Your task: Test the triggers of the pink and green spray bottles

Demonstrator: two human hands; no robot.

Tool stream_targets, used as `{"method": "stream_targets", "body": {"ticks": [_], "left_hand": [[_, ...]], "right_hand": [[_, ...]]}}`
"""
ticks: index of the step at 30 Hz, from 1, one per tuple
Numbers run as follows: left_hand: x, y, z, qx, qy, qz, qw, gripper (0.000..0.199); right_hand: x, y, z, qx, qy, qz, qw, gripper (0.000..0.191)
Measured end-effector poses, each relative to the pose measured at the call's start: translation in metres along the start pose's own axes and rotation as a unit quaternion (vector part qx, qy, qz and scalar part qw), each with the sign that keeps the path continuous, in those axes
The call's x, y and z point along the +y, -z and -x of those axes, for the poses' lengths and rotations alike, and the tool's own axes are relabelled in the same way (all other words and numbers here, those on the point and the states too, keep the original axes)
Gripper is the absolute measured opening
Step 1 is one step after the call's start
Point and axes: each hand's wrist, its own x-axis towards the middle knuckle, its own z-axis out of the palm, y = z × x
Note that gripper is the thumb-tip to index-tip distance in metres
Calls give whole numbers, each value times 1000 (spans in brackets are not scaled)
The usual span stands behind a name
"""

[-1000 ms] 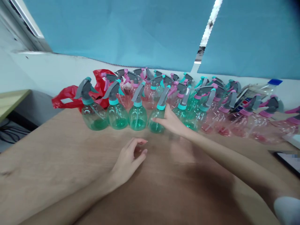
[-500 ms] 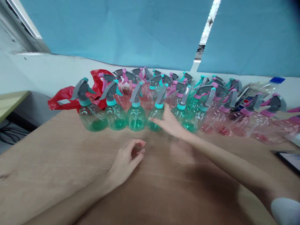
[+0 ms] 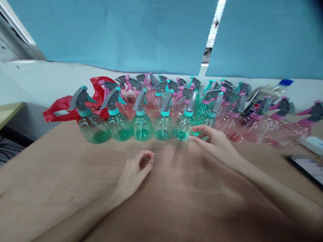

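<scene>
Several green spray bottles stand upright in a front row on the wooden table (image 3: pixel 83 171), among them one at the left end (image 3: pixel 94 129) and one in the middle (image 3: pixel 142 127). My right hand (image 3: pixel 214 143) is beside the fifth green bottle (image 3: pixel 182 127), its thumb and fingers apart near the bottle's right side, and it grips nothing. Pink spray bottles (image 3: pixel 256 129) continue the row to the right. My left hand (image 3: pixel 136 171) rests on the table in front of the row, fingers curled with a gap to the thumb, holding nothing.
More spray bottles (image 3: pixel 157 101) stand behind the front row. A red plastic bag (image 3: pixel 63 109) lies at the left. At the right are a blue-capped plastic bottle (image 3: pixel 280 89), a white box (image 3: pixel 311 144) and a dark-edged flat device (image 3: pixel 306 168). A blue cloth (image 3: pixel 151 37) covers the wall.
My right hand has let go of the fourth green bottle and moved right, to the fifth. My left hand has stayed in place. The view has shifted slightly.
</scene>
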Motion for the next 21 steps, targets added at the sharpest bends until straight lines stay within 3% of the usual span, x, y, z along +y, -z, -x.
{"method": "stream_targets", "body": {"ticks": [4, 13, 21], "left_hand": [[1, -2, -2, -8, 0, -11, 1000, 14], [2, -5, -3, -9, 2, -25, 1000, 16], [-1, -7, -6, 10, 16, -28, 999, 15]], "right_hand": [[10, 0, -8, 40, -12, 23, 999, 46], [21, -26, -51, 38, -71, 30, 996, 75], [13, -29, -68, 7, -109, 74, 991, 56]]}}
